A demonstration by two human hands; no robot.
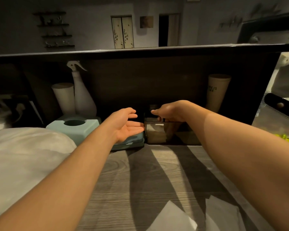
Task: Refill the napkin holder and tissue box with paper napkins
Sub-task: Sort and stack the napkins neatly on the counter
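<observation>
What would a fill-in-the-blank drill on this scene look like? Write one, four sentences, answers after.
1. The tissue box has a ____ opening on top.
2. The spray bottle stands to the ____ of the white roll.
3. The left hand is ____, palm up.
4. The right hand reaches over the ____ napkin holder.

Missing words: round; right; open; clear

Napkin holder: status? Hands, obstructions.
Left hand open beside holder. Right hand reaching over holder, grip unclear. Tissue box adjacent left. Napkins on table, near edge.
</observation>
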